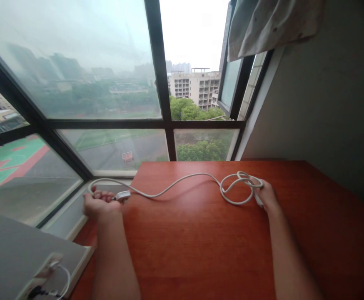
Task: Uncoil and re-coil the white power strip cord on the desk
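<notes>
A white cable (175,182) lies across the reddish wooden table (200,241). My left hand (99,203) is at the table's left edge, fingers curled around the cable near its small white plug end (123,194). My right hand (265,195) rests on the table further right, fingers closed on the coiled loop (236,189) at the cable's other end. The stretch of cable between my hands sags in a loose curve on the tabletop.
A large dark-framed window (166,124) stands right behind the table, with a sill (76,208) at the left. A grey wall (325,104) is at the right. A grey surface (13,250) with a white socket and wire lies at the lower left. Cloth (269,25) hangs above.
</notes>
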Demonstrator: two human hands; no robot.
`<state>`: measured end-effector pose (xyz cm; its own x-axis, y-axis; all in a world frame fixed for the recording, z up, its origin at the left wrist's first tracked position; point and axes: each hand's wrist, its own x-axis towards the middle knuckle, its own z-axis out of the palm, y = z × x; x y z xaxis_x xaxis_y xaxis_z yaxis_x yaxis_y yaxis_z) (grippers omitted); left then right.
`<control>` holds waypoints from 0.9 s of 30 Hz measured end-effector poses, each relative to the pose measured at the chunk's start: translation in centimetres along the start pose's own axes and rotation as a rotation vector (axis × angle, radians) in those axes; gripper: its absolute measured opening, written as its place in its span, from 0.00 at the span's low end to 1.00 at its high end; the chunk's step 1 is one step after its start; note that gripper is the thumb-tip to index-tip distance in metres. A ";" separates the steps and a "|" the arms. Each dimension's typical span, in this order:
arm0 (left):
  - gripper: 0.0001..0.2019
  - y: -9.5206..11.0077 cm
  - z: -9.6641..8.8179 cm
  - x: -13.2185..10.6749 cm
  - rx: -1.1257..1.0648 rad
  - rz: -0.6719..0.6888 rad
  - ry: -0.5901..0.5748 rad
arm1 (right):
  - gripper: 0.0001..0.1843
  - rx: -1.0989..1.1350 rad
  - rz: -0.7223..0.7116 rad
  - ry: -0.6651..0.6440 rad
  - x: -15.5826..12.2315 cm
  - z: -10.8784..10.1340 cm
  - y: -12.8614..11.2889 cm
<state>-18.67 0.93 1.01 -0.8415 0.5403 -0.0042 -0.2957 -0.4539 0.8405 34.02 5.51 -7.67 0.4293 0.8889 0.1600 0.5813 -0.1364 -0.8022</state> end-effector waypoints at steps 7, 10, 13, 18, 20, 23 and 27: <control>0.12 -2.6 6.3 -8.1 -0.100 -0.184 -0.589 | 0.28 -0.147 -0.051 0.041 -1.3 0.2 -3.5; 0.11 -4.5 7.7 -12.7 0.018 -0.350 -0.868 | 0.27 -0.077 -0.067 0.020 -1.8 0.8 -4.1; 0.12 -6.6 8.3 -16.3 0.232 -0.393 -1.085 | 0.25 0.015 -0.115 -0.019 -2.1 1.6 -4.5; 0.16 -8.7 8.6 -17.9 0.475 -0.133 -1.125 | 0.23 0.201 -0.193 -0.145 -3.0 3.0 -5.5; 0.19 -8.9 8.6 -17.6 0.488 -0.097 -1.096 | 0.22 0.274 -0.218 -0.229 -3.5 3.5 -6.2; 0.20 -8.8 8.6 -17.3 0.516 -0.139 -1.116 | 0.20 0.327 -0.327 -0.319 -4.4 3.9 -7.5; 0.20 -8.6 8.4 -17.4 0.564 -0.195 -1.187 | 0.16 0.272 -0.504 -0.299 -5.7 3.7 -9.5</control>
<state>2.31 1.36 -1.60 0.1811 0.9802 0.0803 0.1038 -0.1003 0.9895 23.49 3.40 -3.10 -0.0849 0.9038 0.4195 0.4484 0.4106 -0.7939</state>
